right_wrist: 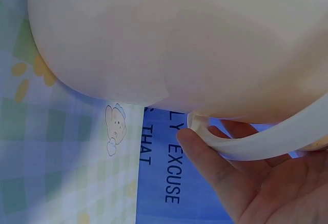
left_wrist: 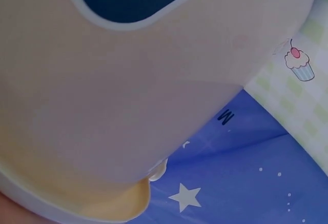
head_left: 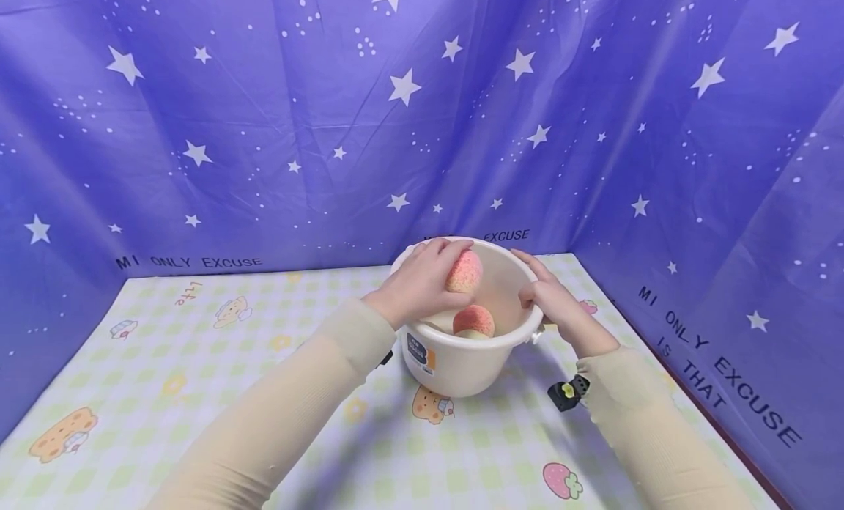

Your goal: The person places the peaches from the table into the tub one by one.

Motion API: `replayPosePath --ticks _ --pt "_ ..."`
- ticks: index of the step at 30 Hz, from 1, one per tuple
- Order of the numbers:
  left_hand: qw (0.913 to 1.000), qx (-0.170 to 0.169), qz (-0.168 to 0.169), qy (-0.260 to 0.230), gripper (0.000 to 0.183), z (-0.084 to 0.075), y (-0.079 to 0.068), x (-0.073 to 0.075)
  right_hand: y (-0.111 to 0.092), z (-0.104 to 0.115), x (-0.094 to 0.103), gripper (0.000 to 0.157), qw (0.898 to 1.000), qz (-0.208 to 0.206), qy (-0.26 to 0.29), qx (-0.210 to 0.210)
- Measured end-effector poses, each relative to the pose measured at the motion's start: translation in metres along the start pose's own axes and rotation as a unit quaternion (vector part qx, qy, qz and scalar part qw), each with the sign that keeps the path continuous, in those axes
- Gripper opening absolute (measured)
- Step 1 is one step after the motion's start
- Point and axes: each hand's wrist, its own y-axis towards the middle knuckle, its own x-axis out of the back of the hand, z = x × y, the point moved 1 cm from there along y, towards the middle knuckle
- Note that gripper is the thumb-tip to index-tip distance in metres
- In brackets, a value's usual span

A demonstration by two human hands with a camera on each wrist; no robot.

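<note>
A white bucket (head_left: pixel 455 371) with a dark label stands upright on the table. My left hand (head_left: pixel 428 275) is over its mouth and holds a pink-and-yellow speckled peach (head_left: pixel 465 272), fingers over the top and thumb below. Inside the bucket lies a second, redder peach (head_left: pixel 474 321). On the right side my right hand (head_left: pixel 554 301) grips the bucket's rim, also seen as a hand (right_wrist: pixel 261 183) at the pale curved edge in the right wrist view. In the left wrist view the bucket's wall (left_wrist: pixel 128 96) fills most of the picture, and the peaches are out of sight.
A green-and-white checked tablecloth (head_left: pixel 264 393) with printed cartoons covers the table. Blue star-patterned curtains (head_left: pixel 316 129) hang behind and along the right side. Black wrist cameras sit at both wrists, the right one (head_left: pixel 567 393) plainly visible.
</note>
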Motion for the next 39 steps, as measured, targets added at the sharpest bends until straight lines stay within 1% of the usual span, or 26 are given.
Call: replayPosePath --ticks 8,16,24,29,36,39 --pt "1.0 -0.001 -0.002 0.005 0.074 0.0 -0.001 -0.001 -0.001 0.0 0.0 0.101 1.0 0.001 0.001 -0.001" --pt "0.9998 -0.006 0.01 -0.014 0.073 0.0 -0.004 -0.002 -0.001 0.002 0.0 0.101 1.0 0.002 -0.002 -0.002" --pt "0.9997 -0.017 -0.011 -0.016 0.068 0.002 -0.006 -0.002 -0.001 0.002 -0.001 0.1 1.0 0.004 -0.005 -0.001" --pt "0.9993 -0.019 -0.021 -0.026 0.066 0.004 -0.011 0.001 -0.002 0.003 0.0 0.097 1.0 0.009 -0.003 0.002" --pt "0.9992 -0.011 -0.035 -0.014 0.062 0.013 -0.022 0.011 -0.001 0.005 0.003 0.092 0.999 0.038 0.003 -0.003" --pt "0.9988 -0.01 -0.046 -0.011 0.062 0.019 -0.028 0.017 -0.001 0.008 0.005 0.088 0.999 0.041 0.008 -0.001"
